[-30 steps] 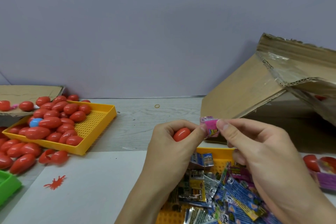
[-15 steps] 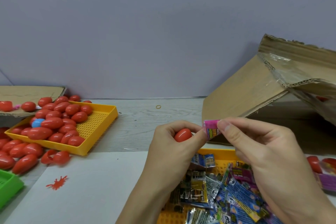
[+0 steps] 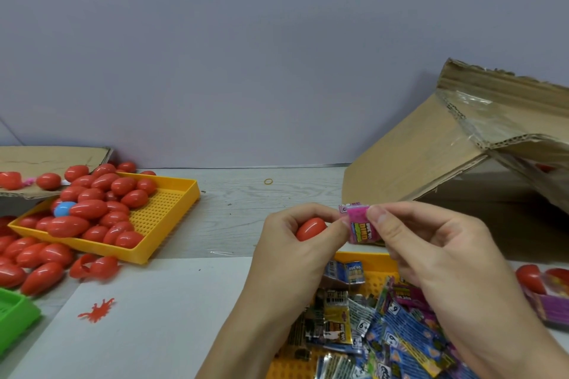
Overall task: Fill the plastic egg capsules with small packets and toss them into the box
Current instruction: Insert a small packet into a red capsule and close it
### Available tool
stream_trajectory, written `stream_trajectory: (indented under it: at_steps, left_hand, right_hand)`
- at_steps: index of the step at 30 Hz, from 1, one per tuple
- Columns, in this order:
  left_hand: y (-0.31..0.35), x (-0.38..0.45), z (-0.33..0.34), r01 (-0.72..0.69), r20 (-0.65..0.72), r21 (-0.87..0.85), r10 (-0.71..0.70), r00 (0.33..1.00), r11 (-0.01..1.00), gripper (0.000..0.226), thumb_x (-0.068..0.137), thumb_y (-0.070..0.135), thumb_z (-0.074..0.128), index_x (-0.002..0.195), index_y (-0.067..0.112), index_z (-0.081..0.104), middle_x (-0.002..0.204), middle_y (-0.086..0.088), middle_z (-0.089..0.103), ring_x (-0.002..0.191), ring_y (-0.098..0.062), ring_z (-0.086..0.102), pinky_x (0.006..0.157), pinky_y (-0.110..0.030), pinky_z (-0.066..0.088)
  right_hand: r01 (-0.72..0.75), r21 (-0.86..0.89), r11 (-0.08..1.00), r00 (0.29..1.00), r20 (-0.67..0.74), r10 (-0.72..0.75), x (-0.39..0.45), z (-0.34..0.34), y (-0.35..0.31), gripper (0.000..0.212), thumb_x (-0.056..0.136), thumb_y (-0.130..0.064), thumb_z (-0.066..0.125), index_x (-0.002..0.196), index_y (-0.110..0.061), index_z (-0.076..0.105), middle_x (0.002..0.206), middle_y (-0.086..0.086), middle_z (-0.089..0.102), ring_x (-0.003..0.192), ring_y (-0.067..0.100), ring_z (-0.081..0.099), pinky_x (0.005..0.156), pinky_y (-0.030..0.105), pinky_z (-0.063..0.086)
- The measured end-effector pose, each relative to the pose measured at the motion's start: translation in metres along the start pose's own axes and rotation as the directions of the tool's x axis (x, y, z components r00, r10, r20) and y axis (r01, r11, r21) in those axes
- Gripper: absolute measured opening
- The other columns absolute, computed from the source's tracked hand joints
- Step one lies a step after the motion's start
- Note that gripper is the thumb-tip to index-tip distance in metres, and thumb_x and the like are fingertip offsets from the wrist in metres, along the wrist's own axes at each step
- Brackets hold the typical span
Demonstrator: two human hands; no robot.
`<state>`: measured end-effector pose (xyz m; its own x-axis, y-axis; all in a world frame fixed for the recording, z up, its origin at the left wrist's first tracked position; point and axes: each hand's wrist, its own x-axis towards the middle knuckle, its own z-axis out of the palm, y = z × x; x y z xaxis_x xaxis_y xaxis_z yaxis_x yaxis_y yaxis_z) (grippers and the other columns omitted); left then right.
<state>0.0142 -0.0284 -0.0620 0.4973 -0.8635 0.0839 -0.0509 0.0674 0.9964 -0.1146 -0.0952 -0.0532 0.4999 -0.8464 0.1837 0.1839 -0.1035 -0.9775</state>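
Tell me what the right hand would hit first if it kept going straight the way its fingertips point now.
The right hand points left, pinching the pink packet. Going straight on, packet and fingers would meet the left hand, which holds a red capsule. They already look nearly touching, though depth is unclear.

Both forearms reach in from the bottom edge and meet in front of the chest. The left hand has its back to the camera, fingers curled over something in the palm and thumb stretched toward the other hand. The right hand is raised beside it, thumb and forefinger pinched together, remaining fingers loosely curled beneath.
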Motion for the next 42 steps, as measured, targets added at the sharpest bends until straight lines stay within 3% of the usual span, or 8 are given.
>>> stream_trajectory:
  at_steps: [7,13,16,20,24,28,34,42]
  left_hand:
    - [-0.003,0.003,-0.005,0.022,0.112,-0.042,-0.017,0.994,0.999,0.016,0.078,0.040,0.073,0.077,0.024,0.070,0.060,0.004,0.049,0.042,-0.005,0.038,0.044,-0.016,0.034]
    - [-0.009,0.009,-0.004,0.099,0.049,-0.264,-0.090,0.995,0.959,0.016,0.066,0.021,0.050,0.078,0.018,0.062,0.065,-0.002,0.060,0.046,-0.014,0.042,0.042,-0.022,0.033]
    - [-0.013,0.010,-0.003,0.042,-0.012,-0.149,-0.045,0.999,0.988,0.014,0.076,0.025,0.061,0.081,0.027,0.074,0.072,0.009,0.066,0.055,-0.014,0.054,0.053,-0.026,0.046]
    - [-0.012,0.008,-0.003,-0.044,-0.055,-0.040,0.041,0.998,0.998,0.020,0.086,0.023,0.075,0.104,0.021,0.070,0.089,0.004,0.074,0.068,-0.017,0.071,0.065,-0.026,0.058]
    - [-0.011,0.007,-0.002,-0.050,-0.053,-0.046,0.047,0.998,0.998,0.015,0.086,0.018,0.073,0.100,0.014,0.069,0.090,-0.002,0.076,0.073,-0.022,0.075,0.062,-0.027,0.060]
    - [-0.011,0.007,-0.001,-0.055,-0.036,-0.054,0.053,0.998,0.997,0.028,0.076,0.036,0.072,0.096,0.016,0.071,0.090,-0.004,0.076,0.076,-0.025,0.075,0.068,-0.031,0.062]
    - [-0.012,0.009,-0.001,-0.027,-0.024,-0.142,0.023,0.999,0.990,0.025,0.074,0.040,0.077,0.090,0.022,0.075,0.093,-0.007,0.076,0.080,-0.027,0.075,0.068,-0.029,0.060]
    - [-0.014,0.010,-0.002,-0.005,0.016,-0.161,0.008,1.000,0.987,0.022,0.074,0.036,0.077,0.092,0.024,0.074,0.095,-0.007,0.076,0.083,-0.028,0.074,0.067,-0.030,0.058]
  right_hand:
    - [-0.044,0.020,0.999,0.996,-0.080,0.046,0.002,-0.003,0.003,0.021,0.065,-0.041,0.068,0.081,-0.034,0.079,0.056,-0.005,0.067,0.050,0.000,0.060,0.044,0.007,0.041]
    - [-0.058,-0.027,0.998,0.980,-0.191,0.052,0.003,-0.006,0.003,0.015,0.067,-0.042,0.068,0.079,-0.044,0.076,0.058,-0.011,0.068,0.055,-0.004,0.062,0.052,0.015,0.044]
    - [-0.045,-0.051,0.998,0.975,-0.219,0.033,0.003,-0.007,0.003,0.014,0.071,-0.040,0.069,0.082,-0.043,0.075,0.059,-0.013,0.068,0.058,-0.006,0.062,0.062,0.022,0.041]
    - [-0.024,-0.063,0.998,0.974,-0.228,0.009,0.003,-0.007,0.003,0.010,0.074,-0.039,0.069,0.080,-0.045,0.075,0.060,-0.016,0.068,0.059,-0.010,0.061,0.063,0.022,0.041]
    - [-0.019,-0.058,0.998,0.971,-0.241,0.004,0.003,-0.007,0.005,0.008,0.075,-0.037,0.069,0.078,-0.042,0.076,0.061,-0.016,0.069,0.060,-0.010,0.062,0.062,0.021,0.041]
    - [-0.015,-0.068,0.998,0.973,-0.231,-0.001,0.003,-0.008,0.005,0.016,0.067,-0.044,0.066,0.074,-0.035,0.078,0.062,-0.016,0.069,0.062,-0.009,0.063,0.056,0.015,0.045]
    - [0.018,-0.082,0.996,0.987,-0.160,-0.031,0.003,-0.006,0.001,0.015,0.069,-0.039,0.065,0.075,-0.050,0.073,0.063,-0.018,0.070,0.058,-0.010,0.061,0.050,0.004,0.042]
    - [0.039,-0.095,0.995,0.989,-0.137,-0.052,0.004,-0.006,0.002,0.014,0.072,-0.038,0.066,0.074,-0.049,0.074,0.066,-0.012,0.073,0.057,-0.007,0.063,0.050,0.005,0.044]
